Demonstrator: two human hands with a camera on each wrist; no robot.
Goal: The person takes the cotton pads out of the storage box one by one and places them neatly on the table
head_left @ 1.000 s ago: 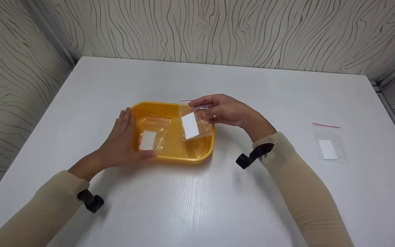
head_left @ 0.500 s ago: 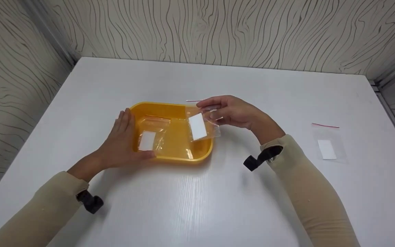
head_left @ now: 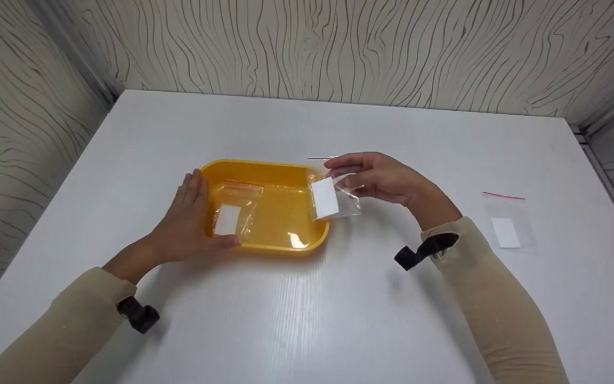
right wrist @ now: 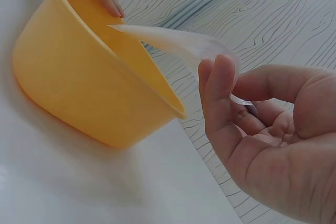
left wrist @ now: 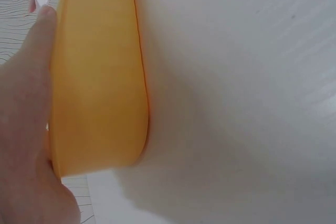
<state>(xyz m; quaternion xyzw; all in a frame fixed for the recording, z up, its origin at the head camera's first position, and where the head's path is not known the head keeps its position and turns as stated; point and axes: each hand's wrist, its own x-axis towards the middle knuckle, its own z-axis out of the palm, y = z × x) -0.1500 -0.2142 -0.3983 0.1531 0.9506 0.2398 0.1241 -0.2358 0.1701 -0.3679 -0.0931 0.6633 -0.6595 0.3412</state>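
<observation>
My right hand (head_left: 384,173) pinches a clear zip-lock bag (head_left: 347,201) between thumb and fingers, over the right end of a yellow plastic basin (head_left: 285,247). The bag has a red-lined top edge and a white label; its right part sticks out past the rim. In the right wrist view the same bag (right wrist: 173,40) is seen nearly edge-on, bending toward the basin. My left hand (head_left: 182,226) rests against the basin's left end, fingers straight along the rim and thumb on the front rim. Another labelled zip-lock bag (head_left: 248,218) lies inside the basin at the left.
A further zip-lock bag (head_left: 523,226) with a white label and red line lies flat on the white table (head_left: 307,314) at the right. Wood-patterned panels (head_left: 339,48) stand behind the table and at its sides.
My right hand has drawn the pinched bag rightward, from over the basin's inside to its right rim. The left hand and the basin have stayed in place.
</observation>
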